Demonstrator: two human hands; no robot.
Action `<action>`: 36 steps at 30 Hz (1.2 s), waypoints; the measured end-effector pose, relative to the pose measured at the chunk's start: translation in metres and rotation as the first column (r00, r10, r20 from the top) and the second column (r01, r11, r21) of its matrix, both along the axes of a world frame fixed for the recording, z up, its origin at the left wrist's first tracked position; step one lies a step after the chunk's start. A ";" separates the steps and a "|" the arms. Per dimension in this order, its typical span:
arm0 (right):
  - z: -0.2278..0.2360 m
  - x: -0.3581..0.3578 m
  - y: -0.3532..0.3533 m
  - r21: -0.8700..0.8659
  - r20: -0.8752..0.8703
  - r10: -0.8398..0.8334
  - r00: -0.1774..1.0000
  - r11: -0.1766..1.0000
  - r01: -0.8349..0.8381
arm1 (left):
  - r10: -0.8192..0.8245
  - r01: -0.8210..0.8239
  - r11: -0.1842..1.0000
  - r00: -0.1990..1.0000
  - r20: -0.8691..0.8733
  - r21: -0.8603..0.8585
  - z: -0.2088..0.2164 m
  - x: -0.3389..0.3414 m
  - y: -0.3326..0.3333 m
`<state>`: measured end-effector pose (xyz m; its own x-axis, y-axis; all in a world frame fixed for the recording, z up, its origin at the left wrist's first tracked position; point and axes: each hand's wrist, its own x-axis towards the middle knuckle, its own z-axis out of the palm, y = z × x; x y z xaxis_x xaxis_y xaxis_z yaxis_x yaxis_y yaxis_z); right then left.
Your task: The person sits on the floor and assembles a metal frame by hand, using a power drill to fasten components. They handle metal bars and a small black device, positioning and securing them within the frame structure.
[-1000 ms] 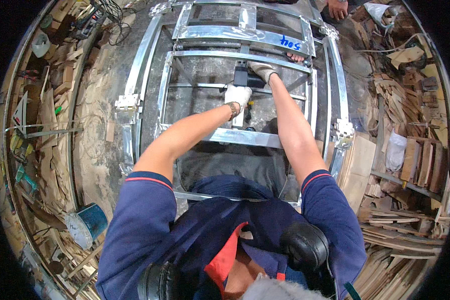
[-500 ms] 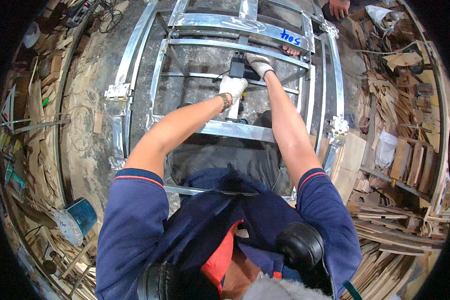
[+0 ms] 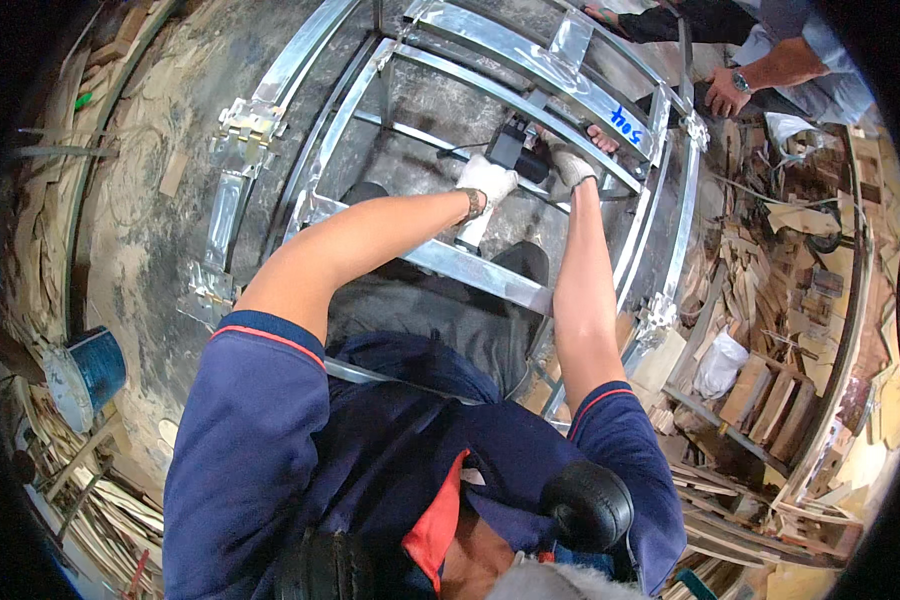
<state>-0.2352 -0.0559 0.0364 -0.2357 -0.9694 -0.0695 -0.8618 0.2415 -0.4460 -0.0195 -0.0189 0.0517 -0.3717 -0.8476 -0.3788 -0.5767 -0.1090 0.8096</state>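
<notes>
My left hand (image 3: pixel 488 182), in a white glove, is closed around the near end of a black boxy tool (image 3: pixel 510 142) inside a metal frame. A thin cord runs from the tool's left side. My right hand (image 3: pixel 571 166), in a greyish glove, lies against the tool's right side, its fingers bent and largely hidden. The silvery metal frame (image 3: pixel 485 275) of square tubes surrounds both hands. A blue handwritten mark is on its far rail. Below my left hand a white bar (image 3: pixel 472 232) reaches toward the near rail.
A co-worker's hand (image 3: pixel 727 92) rests at far right, and bare digits (image 3: pixel 602 138) show by the far rail. Hinge-like brackets (image 3: pixel 247 137) sit on the outer frame. A blue bucket (image 3: pixel 98 368) stands left. Wood scraps (image 3: pixel 760 265) and a white bag (image 3: pixel 720 365) lie right.
The whole view has turned and shifted, so the frame sits tilted and more of the co-worker shows. My hands stay at the black tool.
</notes>
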 end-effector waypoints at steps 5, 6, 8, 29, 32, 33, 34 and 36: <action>0.033 0.027 0.005 0.017 0.076 -0.009 0.997 1.000 0.008 | -0.270 0.270 0.963 0.963 0.020 0.028 0.007 0.008 -0.006; 0.034 0.029 0.006 0.042 0.116 -0.014 0.993 0.999 0.009 | -0.296 0.296 0.952 0.955 -0.008 0.075 0.010 0.009 -0.008; 0.027 0.033 0.007 0.023 0.188 -0.087 0.978 0.996 0.084 | -0.275 0.278 0.960 0.959 0.066 -0.035 0.015 0.008 -0.008; -0.019 0.032 -0.024 -0.148 -0.228 0.014 0.974 0.988 -0.049 | 0.165 -0.052 0.909 0.957 -0.241 0.414 0.013 0.008 -0.003; -0.019 0.032 -0.025 -0.147 -0.227 0.023 0.974 0.988 -0.057 | 0.111 -0.083 0.981 0.982 -0.152 0.178 0.018 0.007 -0.001; -0.020 0.032 -0.024 -0.147 -0.231 0.022 0.973 0.987 -0.057 | 0.105 -0.088 0.990 0.982 -0.158 0.112 0.019 0.007 0.001; -0.021 0.032 -0.023 -0.145 -0.233 0.022 0.972 0.988 -0.057 | 0.164 -0.151 0.983 0.978 -0.131 0.103 0.019 0.007 0.001; -0.022 0.032 -0.019 -0.136 -0.230 0.014 0.973 0.990 -0.046 | 0.199 -0.136 0.931 0.968 -0.156 0.338 0.019 0.008 0.002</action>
<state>-0.2035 -0.0750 0.0143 -0.2005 -0.9724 0.1189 -0.9503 0.1636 -0.2649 -0.0117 -0.0173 0.0706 -0.3244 -0.7470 -0.5803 -0.3711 -0.4638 0.8045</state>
